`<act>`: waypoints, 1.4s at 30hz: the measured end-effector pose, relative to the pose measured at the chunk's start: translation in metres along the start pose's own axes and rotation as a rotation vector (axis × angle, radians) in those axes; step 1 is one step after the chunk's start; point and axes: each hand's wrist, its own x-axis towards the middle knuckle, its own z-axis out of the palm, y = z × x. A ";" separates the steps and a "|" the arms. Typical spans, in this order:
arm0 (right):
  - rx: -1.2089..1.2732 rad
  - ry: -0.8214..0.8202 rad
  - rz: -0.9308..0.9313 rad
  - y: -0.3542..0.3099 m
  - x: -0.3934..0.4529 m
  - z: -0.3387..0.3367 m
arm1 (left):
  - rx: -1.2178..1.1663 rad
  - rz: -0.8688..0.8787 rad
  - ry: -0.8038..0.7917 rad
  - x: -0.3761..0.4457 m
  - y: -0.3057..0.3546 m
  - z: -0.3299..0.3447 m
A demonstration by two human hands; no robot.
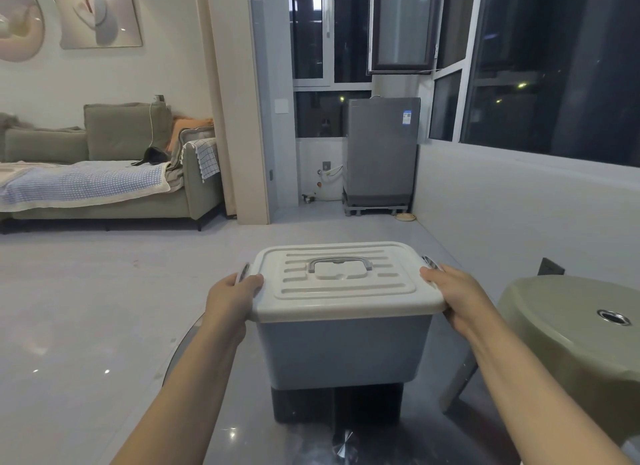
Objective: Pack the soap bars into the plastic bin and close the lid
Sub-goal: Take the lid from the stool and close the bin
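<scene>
Both hands grasp the plastic bin (pixel 343 350) at its short ends: the left hand (pixel 230 300) has its thumb curled over the left edge of the white lid (pixel 346 284) and fingers tucked beneath the rim, and the right hand (pixel 457 296) does likewise on the right edge. With the lid seated flat and its grey handle (pixel 340 263) lying down, the bin stands on a dark glass table (pixel 440 440), a green stool (pixel 575 329) just right of it. Far behind the bin stands a grey washing machine (pixel 381 152), with a sofa (pixel 114 173) off to the left.
</scene>
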 end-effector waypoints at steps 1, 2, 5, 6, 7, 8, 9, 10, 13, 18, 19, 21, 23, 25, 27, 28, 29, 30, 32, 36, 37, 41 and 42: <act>-0.007 0.008 -0.007 0.000 0.000 0.000 | -0.002 0.003 -0.002 0.000 0.000 0.000; -0.016 0.014 -0.014 -0.001 0.000 0.001 | -0.003 0.007 -0.006 0.001 0.000 0.000; -0.031 0.023 -0.027 -0.001 0.000 0.001 | 0.002 0.019 -0.005 0.001 0.000 -0.001; -0.028 0.024 -0.031 -0.001 -0.001 0.001 | 0.004 0.021 -0.009 0.001 0.001 -0.001; -0.024 0.023 -0.036 -0.001 -0.001 0.001 | 0.006 0.024 -0.014 0.001 0.001 -0.001; -0.019 0.019 -0.043 -0.001 -0.002 0.002 | 0.007 0.026 -0.019 0.001 0.001 -0.002; -0.015 0.014 -0.048 -0.002 -0.003 0.001 | 0.009 0.030 -0.025 0.001 0.002 -0.002; -0.014 0.011 -0.051 -0.002 -0.004 0.001 | 0.012 0.039 -0.032 0.000 0.003 -0.002; -0.019 0.002 -0.051 -0.002 -0.005 0.001 | 0.041 0.103 -0.056 -0.001 0.004 -0.002; -0.037 0.001 -0.059 -0.003 -0.006 0.001 | 0.081 0.150 -0.092 -0.005 0.006 -0.004; -0.040 -0.004 -0.060 -0.003 -0.005 0.000 | 0.078 0.147 -0.094 -0.005 0.007 -0.004; -0.054 -0.008 -0.066 -0.002 -0.006 0.000 | 0.079 0.137 -0.092 -0.005 0.006 -0.004; -0.112 0.009 -0.087 -0.003 -0.006 0.001 | 0.083 0.133 -0.094 -0.005 0.006 -0.004; -0.166 0.034 -0.102 -0.004 -0.007 0.003 | 0.082 0.121 -0.093 -0.004 0.005 -0.004; -0.196 0.033 -0.102 -0.005 -0.008 0.003 | 0.081 0.119 -0.089 -0.004 0.005 -0.004; -0.209 0.028 -0.098 -0.005 -0.009 0.003 | 0.078 0.118 -0.088 -0.005 0.006 -0.004; -0.216 0.024 -0.098 -0.005 -0.010 0.003 | 0.072 0.116 -0.089 -0.005 0.006 -0.003; -0.223 0.023 -0.098 -0.006 -0.012 0.003 | 0.065 0.110 -0.085 -0.005 0.006 -0.003; -0.238 0.019 -0.099 -0.008 -0.014 0.004 | 0.061 0.107 -0.083 -0.006 0.006 -0.003; -0.313 0.036 -0.112 -0.011 -0.018 0.004 | 0.062 0.105 -0.088 -0.009 0.007 -0.003; -0.336 0.046 -0.122 -0.012 -0.017 0.004 | 0.075 0.106 -0.093 -0.008 0.006 -0.003; -0.544 0.154 -0.191 -0.017 -0.018 0.006 | 0.155 0.118 -0.071 -0.003 0.008 -0.004; -0.571 0.187 -0.233 -0.022 -0.023 0.008 | 0.194 0.111 -0.056 -0.004 0.010 -0.003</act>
